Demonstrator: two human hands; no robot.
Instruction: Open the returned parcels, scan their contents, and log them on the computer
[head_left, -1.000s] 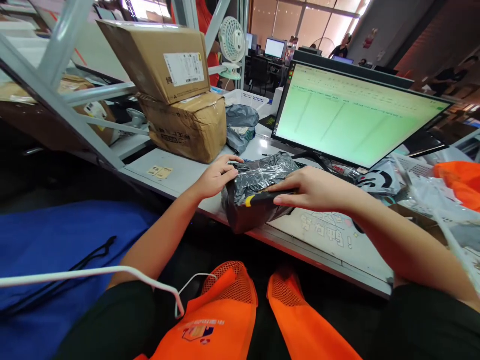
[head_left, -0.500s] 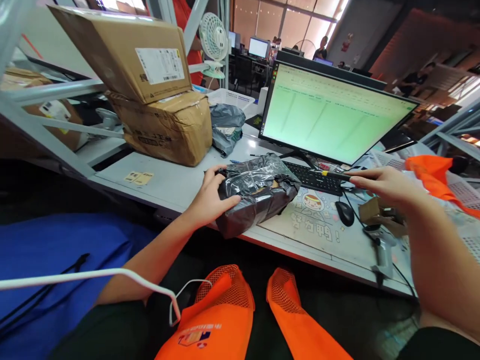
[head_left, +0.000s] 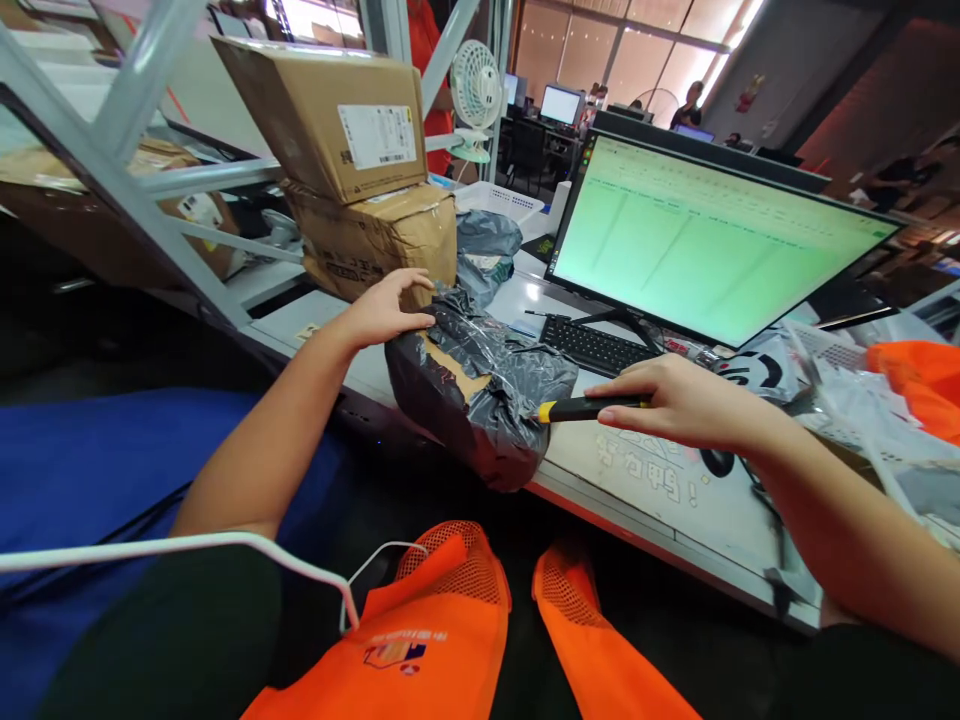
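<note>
A parcel wrapped in black plastic (head_left: 435, 385) lies at the front edge of the desk, partly overhanging it. Its wrapping is torn along the upper left, where a strip of brown cardboard shows. My left hand (head_left: 386, 308) grips the parcel's far left corner, thumb on top and fingers curled over the far side. In my right hand (head_left: 664, 400) is a black and yellow utility knife (head_left: 585, 408). The knife's yellow tip touches the plastic at the parcel's right end; whether the blade is in the plastic is hard to tell.
Two stacked cardboard boxes (head_left: 367, 235) stand behind the left hand, with a grey plastic bag (head_left: 487, 250) beside them. Beyond the parcel are a keyboard (head_left: 592, 342) and a monitor (head_left: 705, 240). A metal frame (head_left: 202, 270) borders the left side. Orange cloth (head_left: 915, 385) lies at right.
The parcel has turned, exposing torn wrapping and cardboard. My left hand has shifted to its far corner. My right hand has brought the knife leftward from above the keyboard to the parcel.
</note>
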